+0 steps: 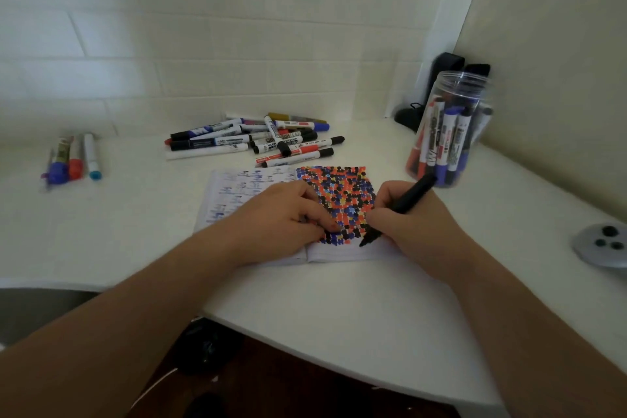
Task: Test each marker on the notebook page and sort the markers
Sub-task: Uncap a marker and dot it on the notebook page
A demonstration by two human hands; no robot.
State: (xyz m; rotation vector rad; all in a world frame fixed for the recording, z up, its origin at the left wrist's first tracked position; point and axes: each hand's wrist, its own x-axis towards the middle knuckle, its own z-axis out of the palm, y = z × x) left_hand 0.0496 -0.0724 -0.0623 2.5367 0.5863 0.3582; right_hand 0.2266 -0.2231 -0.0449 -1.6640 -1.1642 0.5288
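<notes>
The black marker [397, 212] sits pinched in the curled fingers of the right hand [407, 224], tip down-left on the notebook page [339, 200], its barrel slanting up-right toward the marker jar [448, 132]. The left hand [281, 224] presses the page with bent fingers, gripping nothing visible.

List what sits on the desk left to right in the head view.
Small group of markers → pile of markers → notebook with left hand, then right hand holding black marker → clear jar → grey object.
</notes>
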